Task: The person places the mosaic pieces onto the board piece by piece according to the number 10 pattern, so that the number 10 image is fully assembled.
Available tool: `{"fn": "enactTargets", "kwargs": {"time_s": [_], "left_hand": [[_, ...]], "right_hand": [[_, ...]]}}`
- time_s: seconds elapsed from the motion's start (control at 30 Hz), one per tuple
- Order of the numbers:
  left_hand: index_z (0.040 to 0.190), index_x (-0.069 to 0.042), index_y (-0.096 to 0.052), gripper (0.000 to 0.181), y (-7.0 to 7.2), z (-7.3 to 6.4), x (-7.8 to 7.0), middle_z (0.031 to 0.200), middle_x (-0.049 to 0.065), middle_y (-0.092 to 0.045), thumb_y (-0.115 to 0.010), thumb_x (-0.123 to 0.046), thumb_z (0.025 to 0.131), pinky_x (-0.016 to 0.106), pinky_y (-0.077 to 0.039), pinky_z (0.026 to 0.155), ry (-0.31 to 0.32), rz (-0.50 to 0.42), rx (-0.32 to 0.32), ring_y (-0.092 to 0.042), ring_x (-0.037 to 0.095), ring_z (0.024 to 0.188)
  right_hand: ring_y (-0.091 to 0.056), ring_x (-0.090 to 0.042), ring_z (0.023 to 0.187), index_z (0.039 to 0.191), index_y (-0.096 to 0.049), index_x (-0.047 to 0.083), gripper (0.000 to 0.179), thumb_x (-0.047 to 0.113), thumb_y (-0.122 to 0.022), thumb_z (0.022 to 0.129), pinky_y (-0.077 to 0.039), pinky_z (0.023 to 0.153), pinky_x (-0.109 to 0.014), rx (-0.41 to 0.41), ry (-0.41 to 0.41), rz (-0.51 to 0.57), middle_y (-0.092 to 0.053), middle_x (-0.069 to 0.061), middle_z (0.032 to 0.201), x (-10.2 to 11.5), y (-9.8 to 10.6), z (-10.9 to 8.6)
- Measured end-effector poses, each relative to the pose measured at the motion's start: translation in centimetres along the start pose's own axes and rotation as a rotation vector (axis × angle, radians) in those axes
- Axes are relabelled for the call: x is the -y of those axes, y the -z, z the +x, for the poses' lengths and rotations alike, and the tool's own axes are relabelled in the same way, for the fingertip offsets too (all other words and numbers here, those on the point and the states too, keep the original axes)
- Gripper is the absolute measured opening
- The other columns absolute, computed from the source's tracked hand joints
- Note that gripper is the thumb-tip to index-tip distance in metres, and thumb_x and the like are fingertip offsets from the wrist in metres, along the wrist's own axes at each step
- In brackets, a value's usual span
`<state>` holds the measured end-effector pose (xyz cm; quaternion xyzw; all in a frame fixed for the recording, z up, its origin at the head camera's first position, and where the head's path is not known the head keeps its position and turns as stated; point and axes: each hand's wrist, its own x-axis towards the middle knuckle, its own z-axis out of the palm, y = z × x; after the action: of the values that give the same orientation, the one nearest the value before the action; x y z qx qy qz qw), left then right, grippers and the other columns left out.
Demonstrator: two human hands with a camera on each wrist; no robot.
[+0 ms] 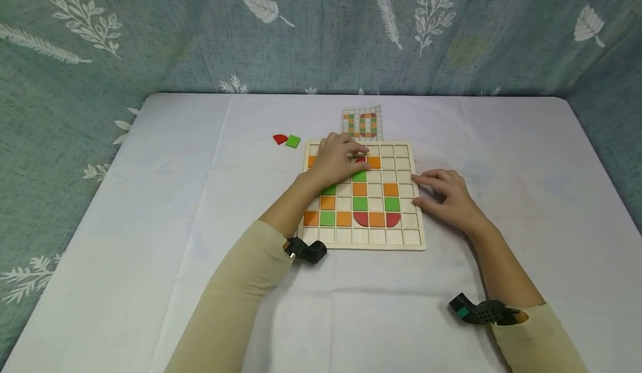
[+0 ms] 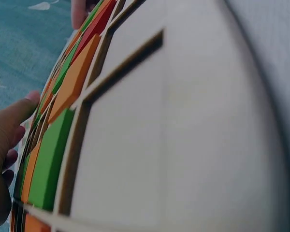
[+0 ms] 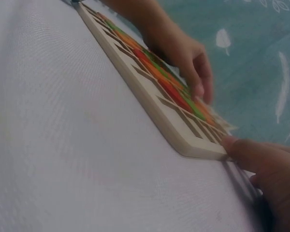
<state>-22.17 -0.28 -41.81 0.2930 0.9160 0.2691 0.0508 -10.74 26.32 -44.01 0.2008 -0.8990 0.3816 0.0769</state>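
My left hand reaches over the upper part of a wooden grid board. Its thumb and index finger are spread apart around a red rounded piece, with the thumb overlapping that piece's lower part. At the board's right edge, my right hand touches the frame with thumb and index fingertips. Green tiles, orange tiles and red quarter-circle pieces sit in several cells. In the right wrist view the left hand bends down over the board, while the right thumb meets its corner.
Behind the board lies a pattern card printed with a coloured grid. To its left on the white cloth are a loose red quarter-circle and a loose green square. A leaf-patterned curtain hangs behind the table.
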Motion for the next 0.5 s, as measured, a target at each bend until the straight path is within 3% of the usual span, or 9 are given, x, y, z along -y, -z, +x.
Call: {"fn": "enactTargets", "kwargs": {"time_s": [0.2, 0.5], "left_hand": [[0.113, -0.02, -0.071, 0.035, 1.5, -0.8, 1.2, 0.109, 0.002, -0.056, -0.068, -0.041, 0.085, 0.038, -0.029, 0.088, 0.034, -0.103, -0.028, -0.041, 0.021, 0.097], [0.114, -0.017, -0.07, 0.034, 4.2, -2.5, 4.1, 0.1, 0.003, -0.056, -0.067, -0.037, 0.086, 0.039, -0.028, 0.087, 0.144, -0.151, -0.099, -0.04, 0.022, 0.094]], "right_hand": [[-0.042, -0.031, 0.107, 0.121, -0.063, 0.001, 0.046, 0.009, -0.076, 0.077, -0.024, 0.091, -0.05, 0.008, -0.019, -0.01, -0.057, -0.016, 0.113, 0.2, 0.0, 0.0], [-0.042, -0.03, 0.106, 0.12, -0.064, 0.002, 0.046, 0.007, -0.076, 0.076, -0.024, 0.091, -0.049, 0.005, -0.021, -0.008, -0.057, -0.016, 0.113, 0.4, -0.1, 0.0]]}}
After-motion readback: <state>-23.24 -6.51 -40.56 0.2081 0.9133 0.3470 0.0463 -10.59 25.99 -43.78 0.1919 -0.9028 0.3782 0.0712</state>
